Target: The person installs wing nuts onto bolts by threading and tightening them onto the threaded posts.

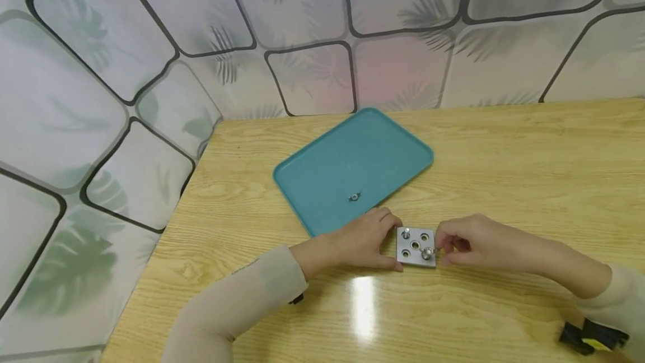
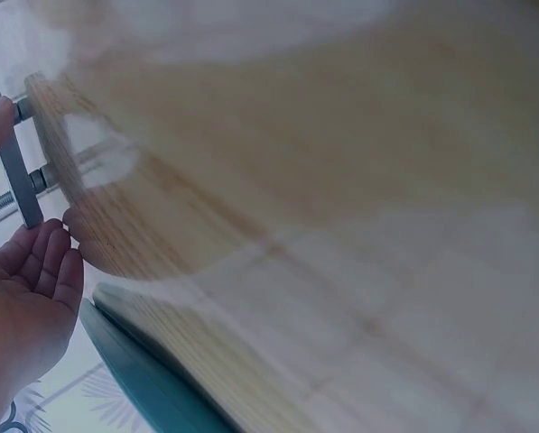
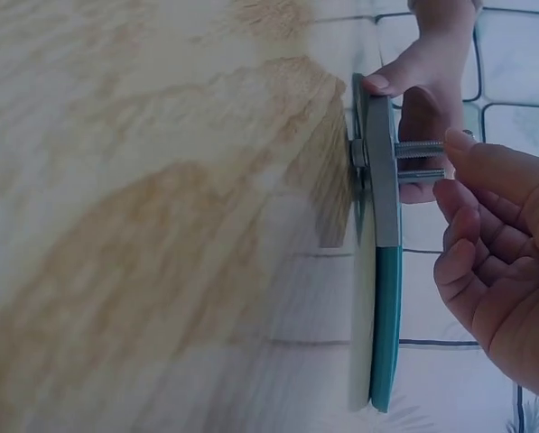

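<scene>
A square silver metal plate (image 1: 415, 259) with several holes lies on the table, raised on bolt heads. Two threaded bolts stand up through it, one bolt (image 1: 406, 233) at the far left corner and the other at the near right. On the near-right bolt sits a wing nut (image 1: 427, 252). My left hand (image 1: 359, 241) grips the plate's left side, thumb at the near edge and fingers at the far one. The thumb and index finger of my right hand (image 1: 486, 242) pinch the wing nut at the bolt's upper end; in the right wrist view the fingertips partly hide it.
Behind the left hand a teal tray (image 1: 347, 156) lies at an angle on the wood-grain table (image 1: 529, 172). Another wing nut (image 1: 355, 197) lies on the tray near its front edge. A patterned wall covering (image 1: 403, 71) borders the table at the back and left.
</scene>
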`<state>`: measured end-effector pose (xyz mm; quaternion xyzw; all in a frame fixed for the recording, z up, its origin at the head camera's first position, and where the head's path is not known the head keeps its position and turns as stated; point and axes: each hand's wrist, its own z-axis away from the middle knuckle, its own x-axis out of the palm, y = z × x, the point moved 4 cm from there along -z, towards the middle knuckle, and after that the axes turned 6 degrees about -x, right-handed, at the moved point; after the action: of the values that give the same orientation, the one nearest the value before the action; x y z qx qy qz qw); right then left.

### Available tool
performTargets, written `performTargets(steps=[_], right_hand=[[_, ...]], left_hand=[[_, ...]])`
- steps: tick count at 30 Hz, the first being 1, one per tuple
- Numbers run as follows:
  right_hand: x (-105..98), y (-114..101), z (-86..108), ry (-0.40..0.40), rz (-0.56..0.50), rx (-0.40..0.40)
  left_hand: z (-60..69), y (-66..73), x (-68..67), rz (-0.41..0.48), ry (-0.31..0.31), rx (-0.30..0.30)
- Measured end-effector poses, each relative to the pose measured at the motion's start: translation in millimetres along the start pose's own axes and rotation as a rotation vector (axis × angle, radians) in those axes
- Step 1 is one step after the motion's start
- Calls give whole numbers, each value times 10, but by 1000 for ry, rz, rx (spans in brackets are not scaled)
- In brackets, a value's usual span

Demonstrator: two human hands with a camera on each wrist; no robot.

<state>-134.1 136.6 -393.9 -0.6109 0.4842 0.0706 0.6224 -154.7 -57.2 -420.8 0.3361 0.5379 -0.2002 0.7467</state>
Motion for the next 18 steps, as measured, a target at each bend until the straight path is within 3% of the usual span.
performTargets(steps=[3,11,14,18], right_hand=[[9,-3,18,7,0,-14],[41,-23,17,51,-19,-153],[58,-15,3,82,-6,-121],[71,11,-7,100,33,-19]], left_hand=[[0,2,-5,-2,4,5],[0,8,-13,-4,13,17],[4,9,-16,-6,11,18],[3,12,-16,-7,12,22]])
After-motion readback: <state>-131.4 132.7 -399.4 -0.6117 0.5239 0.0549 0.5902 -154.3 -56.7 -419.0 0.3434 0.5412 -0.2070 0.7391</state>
